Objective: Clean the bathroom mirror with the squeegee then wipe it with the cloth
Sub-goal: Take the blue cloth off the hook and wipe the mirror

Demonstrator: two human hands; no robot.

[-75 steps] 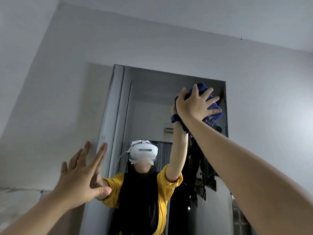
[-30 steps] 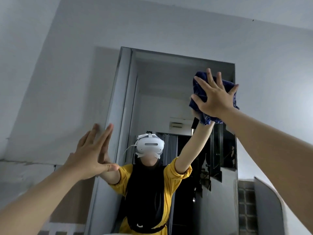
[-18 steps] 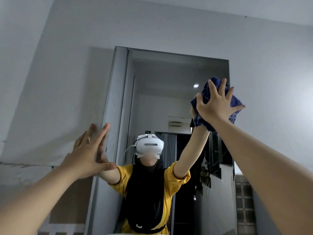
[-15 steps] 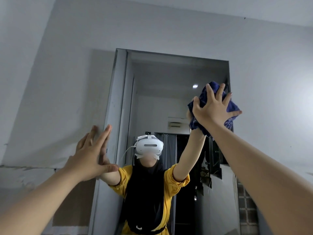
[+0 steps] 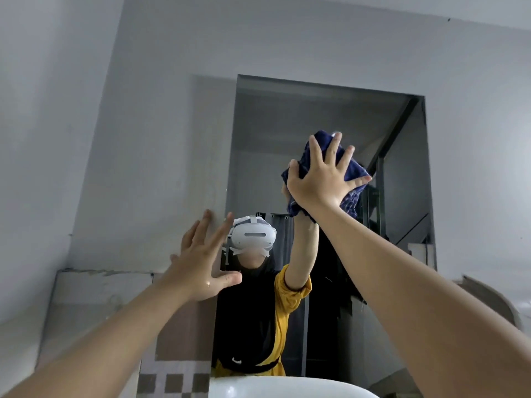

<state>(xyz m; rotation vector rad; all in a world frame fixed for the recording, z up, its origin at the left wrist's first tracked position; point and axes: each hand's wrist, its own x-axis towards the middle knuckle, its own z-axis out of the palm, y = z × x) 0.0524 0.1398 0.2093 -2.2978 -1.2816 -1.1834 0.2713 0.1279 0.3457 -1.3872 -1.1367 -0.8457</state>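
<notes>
Pressing a crumpled dark blue terry cloth point(image 5: 352, 170) flat against the rectangular frameless wall mirror point(image 5: 321, 116), the right hand point(image 5: 321, 179) had its fingers spread over the fabric, right of frame centre. Lower left of centre, the left hand point(image 5: 201, 265) was held with straight fingers at the mirror's left edge, grasping nothing. A white rounded basin point(image 5: 281, 389) showed along the bottom edge.

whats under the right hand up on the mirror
A dark blue cloth lies bunched under the right hand, whose spread fingers press it against the mirror. The glass directly behind the cloth is covered, so its state cannot be seen.
</notes>
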